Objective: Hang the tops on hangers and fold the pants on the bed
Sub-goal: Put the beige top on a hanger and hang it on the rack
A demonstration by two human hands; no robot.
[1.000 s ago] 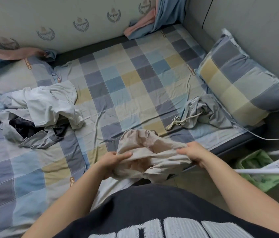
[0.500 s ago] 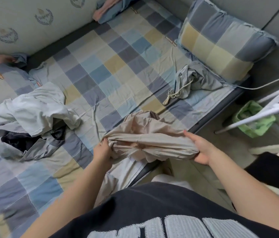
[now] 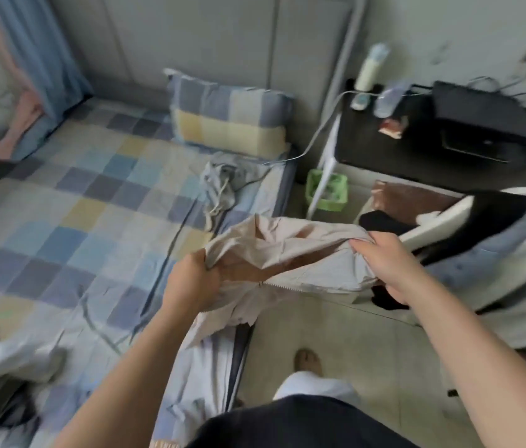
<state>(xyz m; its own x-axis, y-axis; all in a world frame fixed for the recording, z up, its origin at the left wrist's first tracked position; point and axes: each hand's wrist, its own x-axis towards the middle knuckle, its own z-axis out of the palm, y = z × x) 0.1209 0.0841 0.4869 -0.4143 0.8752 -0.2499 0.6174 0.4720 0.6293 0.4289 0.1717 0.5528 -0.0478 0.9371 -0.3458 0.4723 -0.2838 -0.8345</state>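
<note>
- Top: beige and creased, with a zip showing along its lower fold. It is held in the air, stretched between both hands across the outer edge of the bed — part above the mattress, the rest above the floor beside the bed.
- Left hand: fingers curled tight and clamped on one end of the top, above the bed's edge.
- Right hand: fingers and thumb closed round the other end of the top, out past the bed and over the floor.
- A loose flap of the top hangs below the left hand towards the bed's edge; whether it touches the sheet cannot be told.
- Pillow: checked, propped at the head of the bed against the wall panel.
- Grey garment: crumpled, with a light drawstring, on the bed just in front of the pillow and apart from the top.
- Pile: pale and dark clothes at the bed's near end, blurred — single pieces cannot be told apart.
- Basket: green, on the floor beside the bed's head corner.
- Table: black, beyond the basket from the bed. A bottle stands upright at the corner nearest the bed's head.
- Foot: bare, on the floor just beside the bed.
</note>
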